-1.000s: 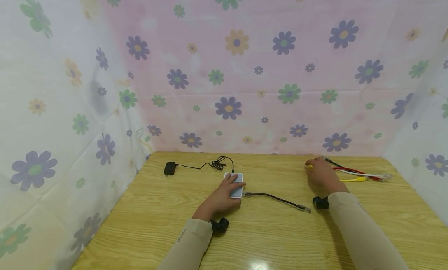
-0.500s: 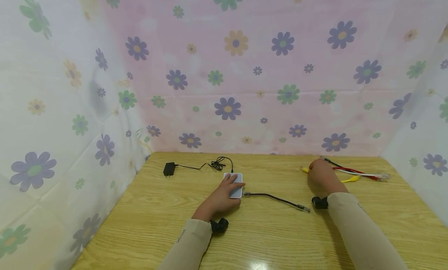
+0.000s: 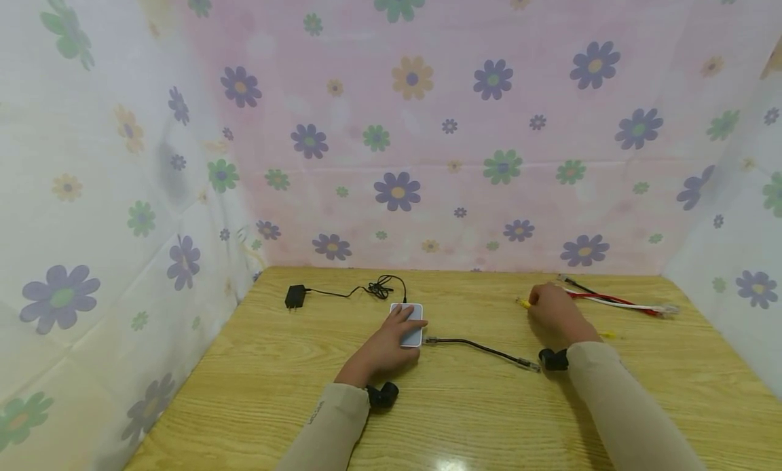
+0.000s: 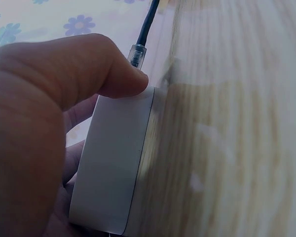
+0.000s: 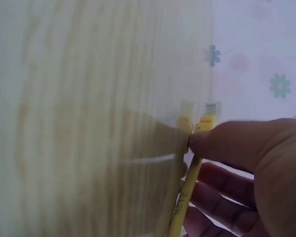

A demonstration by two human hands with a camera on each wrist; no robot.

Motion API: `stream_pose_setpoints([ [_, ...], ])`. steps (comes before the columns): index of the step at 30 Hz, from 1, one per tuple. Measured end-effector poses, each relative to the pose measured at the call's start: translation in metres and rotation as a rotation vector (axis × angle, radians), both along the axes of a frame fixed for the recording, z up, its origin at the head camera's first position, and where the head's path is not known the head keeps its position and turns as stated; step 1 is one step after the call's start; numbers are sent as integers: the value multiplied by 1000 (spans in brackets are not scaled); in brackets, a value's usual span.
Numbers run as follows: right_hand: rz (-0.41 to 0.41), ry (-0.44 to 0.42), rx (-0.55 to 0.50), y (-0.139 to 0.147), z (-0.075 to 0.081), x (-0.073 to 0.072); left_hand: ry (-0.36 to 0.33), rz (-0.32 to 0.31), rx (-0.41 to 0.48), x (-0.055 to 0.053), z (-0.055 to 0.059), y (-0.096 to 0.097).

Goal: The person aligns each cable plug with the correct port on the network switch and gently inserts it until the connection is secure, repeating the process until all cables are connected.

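Note:
My left hand point(image 3: 385, 342) grips a small white box-shaped network device point(image 3: 413, 336) on the table. In the left wrist view its thumb presses the device's edge beside the clear plug of a black cable, with fingers on the far side. That short black network cable point(image 3: 482, 347) runs right from the device to a loose plug. My right hand point(image 3: 557, 313) pinches a yellow network cable point(image 5: 187, 190) just behind its plug, between thumb and fingers. The cable's other end shows beyond the wrist in the head view; its middle is hidden by the hand.
A black power adapter point(image 3: 295, 296) lies at the back left, its tangled cord point(image 3: 380, 289) running to the device. Red, white and black network cables point(image 3: 629, 303) lie at the back right. Flowered cloth point(image 3: 452, 145) hangs behind the wooden table point(image 3: 464, 410) and at its sides.
My right hand has drawn the yellow cable left and nearer, away from the other cables. The far yellow end has swung towards the wrist. My left hand stays on the device.

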State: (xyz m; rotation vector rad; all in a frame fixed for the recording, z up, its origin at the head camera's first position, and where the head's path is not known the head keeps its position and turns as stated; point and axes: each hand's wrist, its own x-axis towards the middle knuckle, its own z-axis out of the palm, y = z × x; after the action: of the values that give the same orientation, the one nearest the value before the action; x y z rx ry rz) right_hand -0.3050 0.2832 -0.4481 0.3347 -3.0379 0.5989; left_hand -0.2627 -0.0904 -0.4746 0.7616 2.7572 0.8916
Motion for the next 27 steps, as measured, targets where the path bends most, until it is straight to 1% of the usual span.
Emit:
stream_pose_setpoints([
  [4,-8,10,-14,-3,-4,2,-7,4,3,0,0,0],
  [9,-1,28,-26,-8,-2,4,-10,6,4,1,0,0],
  [13,5,3,-38,-11,-1,3,-3,2,9,0,0,0],
  [16,23,-4,-32,-12,-3,2,-2,0,9,0,-1,0],
  [21,64,18,-3,-14,-4,1,-5,1,9,0,-2,0],
  [27,104,20,7,-19,3,3,-6,2,12,1,1,0],
])
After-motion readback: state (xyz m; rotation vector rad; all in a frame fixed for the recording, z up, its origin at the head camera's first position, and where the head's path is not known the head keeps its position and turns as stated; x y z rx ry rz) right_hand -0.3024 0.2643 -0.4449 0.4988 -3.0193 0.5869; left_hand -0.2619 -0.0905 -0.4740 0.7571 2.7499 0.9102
